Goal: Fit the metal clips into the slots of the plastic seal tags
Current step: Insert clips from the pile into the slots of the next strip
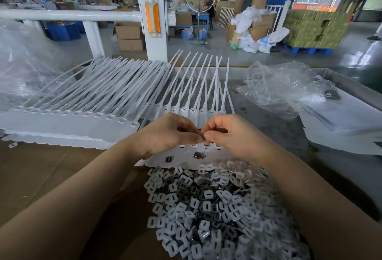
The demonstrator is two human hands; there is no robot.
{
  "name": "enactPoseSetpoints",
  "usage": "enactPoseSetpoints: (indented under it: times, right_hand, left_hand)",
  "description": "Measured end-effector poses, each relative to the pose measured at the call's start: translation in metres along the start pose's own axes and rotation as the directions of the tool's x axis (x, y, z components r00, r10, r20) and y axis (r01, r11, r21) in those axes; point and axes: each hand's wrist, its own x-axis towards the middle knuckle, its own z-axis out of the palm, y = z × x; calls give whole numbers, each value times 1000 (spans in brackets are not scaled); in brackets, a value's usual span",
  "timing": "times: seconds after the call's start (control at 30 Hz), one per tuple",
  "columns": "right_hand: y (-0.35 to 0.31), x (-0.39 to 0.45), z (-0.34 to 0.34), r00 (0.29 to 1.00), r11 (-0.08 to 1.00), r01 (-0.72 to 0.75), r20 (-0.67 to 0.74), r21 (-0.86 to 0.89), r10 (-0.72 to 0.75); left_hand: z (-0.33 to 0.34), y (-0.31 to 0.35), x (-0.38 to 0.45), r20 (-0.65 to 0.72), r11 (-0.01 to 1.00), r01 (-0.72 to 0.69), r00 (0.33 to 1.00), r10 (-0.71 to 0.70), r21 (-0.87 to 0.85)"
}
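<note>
My left hand [169,133] and my right hand [231,135] meet fingertip to fingertip over a strip of white plastic seal tags [187,157]. Together they pinch a small dark metal clip [203,137] between thumbs and forefingers, just above the tag heads. Two loose clips [196,155] lie on the flat of the strip below my hands. A large heap of metal clips and white caps [208,208] sits in front, between my forearms. The tags' long tails [198,86] fan away from me.
A bigger stack of white seal tag strips [68,123] lies to the left. Crumpled clear plastic bags [283,88] rest at the right and far left. Brown cardboard [41,168] covers the near table. A white railing post [153,21] stands behind.
</note>
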Motion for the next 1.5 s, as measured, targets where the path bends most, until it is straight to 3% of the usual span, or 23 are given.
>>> enactPoseSetpoints:
  times: [0.13,0.53,0.87,1.3,1.5]
  right_hand:
    - [3,1,-3,999,1000,4,-31,16,-3]
    - [1,0,1,978,977,93,-167,-190,-126]
    - [5,0,-6,977,982,96,-174,-164,-124]
    - [2,-1,0,982,978,127,-115,-166,-147]
    - [3,0,0,994,988,111,-1,-110,-112]
  left_hand:
    - [0,0,0,-26,999,32,999,-33,-32]
    - [-2,0,-1,-9,993,48,999,-49,-104]
    - [-3,-2,-1,-1,994,67,998,-68,-88]
    - [-3,-4,1,5,998,52,999,-52,-22]
    - [-4,-1,-1,54,998,60,997,-60,-14]
